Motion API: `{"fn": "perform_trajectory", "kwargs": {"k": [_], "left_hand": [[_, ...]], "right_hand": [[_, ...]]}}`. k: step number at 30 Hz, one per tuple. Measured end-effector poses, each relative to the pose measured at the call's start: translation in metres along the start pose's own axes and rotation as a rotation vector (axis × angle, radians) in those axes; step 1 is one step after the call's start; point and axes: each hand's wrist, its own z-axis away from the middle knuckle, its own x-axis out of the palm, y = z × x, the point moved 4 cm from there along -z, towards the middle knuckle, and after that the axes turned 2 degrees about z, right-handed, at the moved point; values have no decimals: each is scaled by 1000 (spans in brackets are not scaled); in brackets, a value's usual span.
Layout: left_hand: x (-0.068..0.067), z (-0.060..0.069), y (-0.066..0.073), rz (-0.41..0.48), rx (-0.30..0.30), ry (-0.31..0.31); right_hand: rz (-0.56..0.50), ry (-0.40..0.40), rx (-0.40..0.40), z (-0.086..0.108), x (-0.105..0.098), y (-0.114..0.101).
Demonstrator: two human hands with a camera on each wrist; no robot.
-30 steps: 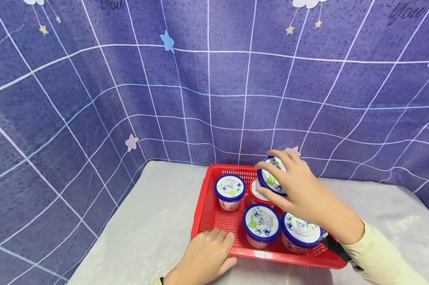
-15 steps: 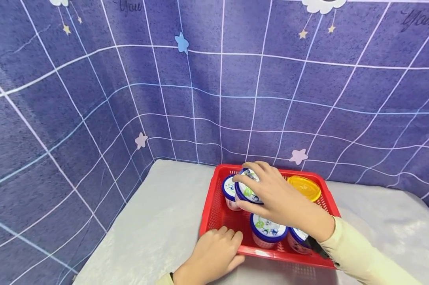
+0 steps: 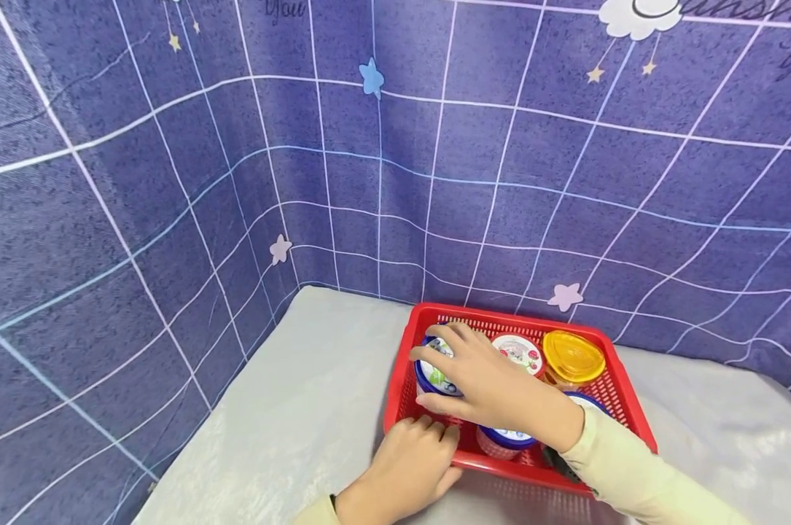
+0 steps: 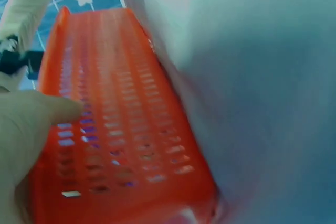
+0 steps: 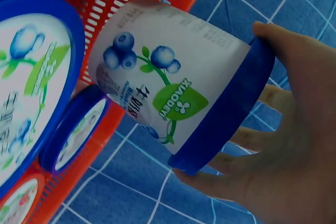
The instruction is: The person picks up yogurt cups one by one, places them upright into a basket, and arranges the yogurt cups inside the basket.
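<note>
My right hand (image 3: 483,375) holds a white tub with a blue lid (image 3: 437,370) at the left end of the red plastic basket (image 3: 634,412). In the right wrist view, the fingers and thumb grip this blueberry-printed tub (image 5: 163,77) around its lid. My left hand (image 3: 410,463) grips the basket's front rim near its left corner. Its thumb lies against the outer wall of the basket (image 4: 115,98) in the left wrist view. What lies directly under the held tub is hidden in the head view.
Inside the basket stand a red-lidded tub (image 3: 520,352), a container with a yellow lid (image 3: 574,356) and a blue-lidded tub (image 3: 502,441) near the front. Another blue lid (image 3: 590,402) shows behind my right wrist. A purple gridded curtain (image 3: 343,182) hangs behind the pale tabletop (image 3: 303,408).
My right hand has carried the blue-lidded tub left and lower, from over the red-lidded tub to the basket's left end. My left hand stays on the rim. The head view has shifted.
</note>
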Motion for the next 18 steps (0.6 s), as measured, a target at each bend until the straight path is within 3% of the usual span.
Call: {"fn": "perform_trajectory", "kwargs": {"k": [5, 8, 14, 18], "left_hand": [[-12, -1, 10, -75, -48, -78], [-26, 0, 14, -86, -88, -129], [-60, 5, 15, -121, -62, -62], [-66, 8, 16, -141, -49, -51]], "right_hand": [[16, -79, 4, 0, 12, -3], [29, -125, 3, 1, 19, -4], [67, -190, -35, -5, 32, -14], [123, -250, -72, -6, 46, -18]]}}
